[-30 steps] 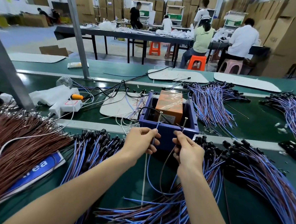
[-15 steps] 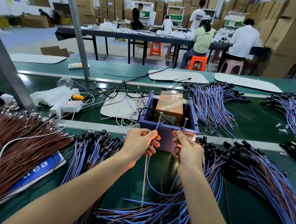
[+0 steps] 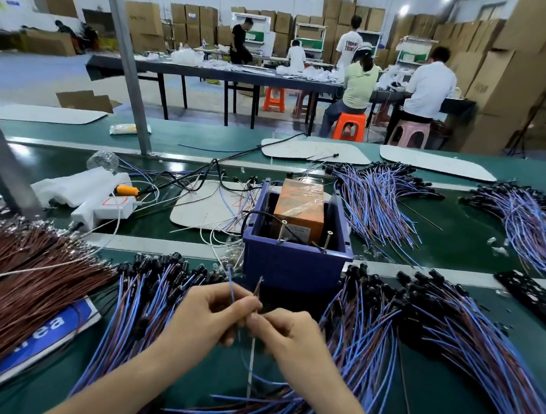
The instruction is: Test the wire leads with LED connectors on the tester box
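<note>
Together, the left hand (image 3: 212, 315) and right hand (image 3: 291, 337) pinch a thin blue-and-brown wire lead (image 3: 231, 284) (bare tips upward) just before the dark-blue plastic tester box (image 3: 293, 266), not touching it.

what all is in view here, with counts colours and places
tester box: one, orange, inside the bin
bin: one, blue, centre of the belt
metal pins: two, silver, standing at the bin's near wall
held wire lead: one, blue and brown, ends stick up from the hands
lead heaps: several, blue-brown with black connectors, either side of the bin
brown wires: one bundle, far left
power strip: one, white, left of the bin
white boards: four, on the belts
cardboard boxes: many, brown, back wall
people: several, far table
left hand: pinches the held wire lead
right hand: pinches it too
</note>
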Demonstrator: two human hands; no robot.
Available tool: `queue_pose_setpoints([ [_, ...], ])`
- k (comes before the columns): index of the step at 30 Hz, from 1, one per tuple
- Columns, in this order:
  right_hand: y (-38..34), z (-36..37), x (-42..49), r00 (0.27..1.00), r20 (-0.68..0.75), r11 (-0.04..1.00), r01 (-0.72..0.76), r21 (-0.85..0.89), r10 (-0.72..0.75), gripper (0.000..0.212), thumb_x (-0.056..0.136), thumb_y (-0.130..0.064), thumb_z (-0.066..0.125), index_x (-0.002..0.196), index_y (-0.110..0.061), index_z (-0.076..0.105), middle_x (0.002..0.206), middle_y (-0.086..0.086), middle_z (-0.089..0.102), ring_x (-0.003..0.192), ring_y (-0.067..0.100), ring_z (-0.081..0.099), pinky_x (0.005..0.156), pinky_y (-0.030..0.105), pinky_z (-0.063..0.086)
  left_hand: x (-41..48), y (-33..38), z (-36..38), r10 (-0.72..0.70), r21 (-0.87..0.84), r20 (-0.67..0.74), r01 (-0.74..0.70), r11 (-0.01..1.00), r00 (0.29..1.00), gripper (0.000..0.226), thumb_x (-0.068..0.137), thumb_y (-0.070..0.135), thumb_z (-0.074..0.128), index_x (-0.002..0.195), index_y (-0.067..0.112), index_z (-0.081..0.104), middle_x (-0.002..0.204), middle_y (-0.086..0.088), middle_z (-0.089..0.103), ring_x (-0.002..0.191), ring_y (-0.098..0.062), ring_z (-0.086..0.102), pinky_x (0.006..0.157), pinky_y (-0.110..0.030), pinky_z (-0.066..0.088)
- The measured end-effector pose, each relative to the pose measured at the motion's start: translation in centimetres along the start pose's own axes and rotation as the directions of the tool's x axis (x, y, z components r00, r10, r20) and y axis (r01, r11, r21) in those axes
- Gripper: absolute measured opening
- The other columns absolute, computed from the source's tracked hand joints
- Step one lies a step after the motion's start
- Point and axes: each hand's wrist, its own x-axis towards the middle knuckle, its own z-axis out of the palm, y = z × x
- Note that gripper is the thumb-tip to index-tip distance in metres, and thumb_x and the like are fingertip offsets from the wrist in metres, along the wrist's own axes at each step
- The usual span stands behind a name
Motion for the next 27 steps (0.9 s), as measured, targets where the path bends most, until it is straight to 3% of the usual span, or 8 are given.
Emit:
queue_pose_setpoints([
  [5,1.4,-1.3,-0.5,0.963,0.269,0.939,0.069,-0.337,0.025,0.02,0.083,-0.028,0.075,0.102,-0.022,0.076,0.087,-0.009,0.071,0.074,-0.004,0.059,0.07,0.011,0.045,-0.5,1.2,-2.1,0.072,-0.15,-0.197,-0.103,0.983,0.978,0.009,0.08,0.014,0.066,0.076,0.007,0.071,0.061,-0.008,0.066,0.042,-0.011,0.05,0.04,-0.017,0.041],
  [9,2.4,-2.1,-0.3,0.985,0.169,0.851,0.052,-0.523,0.044,0.027,0.084,-0.032,0.073,0.108,-0.028,0.06,0.103,-0.01,0.06,0.091,0.01,0.058,0.085,0.027,0.049,-1.0,2.0,-4.1,0.171,-0.167,-0.258,-0.218,0.962,0.951,0.019,0.074,0.028,0.063,0.079,0.014,0.075,0.065,-0.007,0.068,0.05,-0.01,0.054,0.048,-0.016,0.046],
  [13,2.3,-1.1,0.2,0.999,0.026,0.75,0.042,-0.66,-0.033,0.058,0.088,-0.035,0.068,0.131,-0.043,0.03,0.119,-0.012,0.028,0.08,0.018,0.058,0.072,0.032,0.051,-1.1,2.5,-4.4,0.193,-0.339,-0.293,-0.29,0.895,0.937,0.021,0.079,0.018,0.056,0.073,0.017,0.075,0.063,-0.006,0.068,0.052,-0.007,0.055,0.048,-0.015,0.045],
  [17,2.3,-0.9,1.4,0.998,0.002,0.792,0.045,-0.608,-0.055,0.023,0.096,-0.025,0.059,0.118,-0.02,0.063,0.113,-0.004,0.05,0.09,0.019,0.059,0.082,0.03,0.048,-2.1,3.3,-4.0,0.24,-0.392,-0.284,-0.34,0.855,0.928,0.026,0.08,0.011,0.05,0.07,0.018,0.074,0.062,-0.001,0.066,0.052,-0.006,0.056,0.048,-0.014,0.045],
  [20,2.0,-2.3,0.6,0.977,-0.085,0.743,0.092,-0.663,-0.197,0.019,0.095,-0.018,0.059,0.11,-0.015,0.071,0.1,-0.002,0.067,0.088,0.015,0.064,0.082,0.024,0.049,-2.9,3.5,-5.5,0.305,-0.335,-0.357,-0.425,0.841,0.883,0.032,0.084,-0.001,0.05,0.067,0.017,0.071,0.072,-0.001,0.067,0.05,-0.009,0.053,0.048,-0.014,0.044],
  [23,1.0,-5.0,-0.6,0.837,-0.23,0.659,0.19,-0.728,-0.496,0.021,0.079,-0.003,0.074,0.1,-0.009,0.076,0.085,-0.002,0.07,0.068,0.007,0.063,0.077,0.007,0.043,-3.6,2.5,-7.8,0.306,-0.646,-0.276,-0.411,0.643,0.911,0.043,0.079,-0.026,0.028,0.074,-0.001,0.063,0.083,-0.015,0.067,0.052,-0.019,0.058,0.05,-0.019,0.049],
  [24,0.8,-6.0,-0.9,0.802,-0.251,0.636,0.196,-0.746,-0.542,0.024,0.076,0.0,0.075,0.099,-0.007,0.076,0.083,-0.002,0.07,0.066,0.005,0.06,0.078,0.004,0.039,-4.0,2.3,-8.3,0.335,-0.656,-0.226,-0.397,0.642,0.915,0.046,0.077,-0.032,0.022,0.077,-0.007,0.061,0.083,-0.016,0.067,0.057,-0.02,0.062,0.05,-0.021,0.048],
  [27,0.6,-8.7,-0.7,0.84,-0.237,0.624,0.145,-0.768,-0.487,0.03,0.077,0.004,0.074,0.105,-0.005,0.075,0.093,0.003,0.069,0.073,0.009,0.061,0.081,0.012,0.043,-4.9,0.8,-8.8,0.228,-0.062,-0.331,-0.262,0.963,0.916,0.06,0.086,-0.023,0.029,0.072,0.019,0.069,0.072,0.002,0.067,0.051,-0.005,0.052,0.041,-0.018,0.027],
])
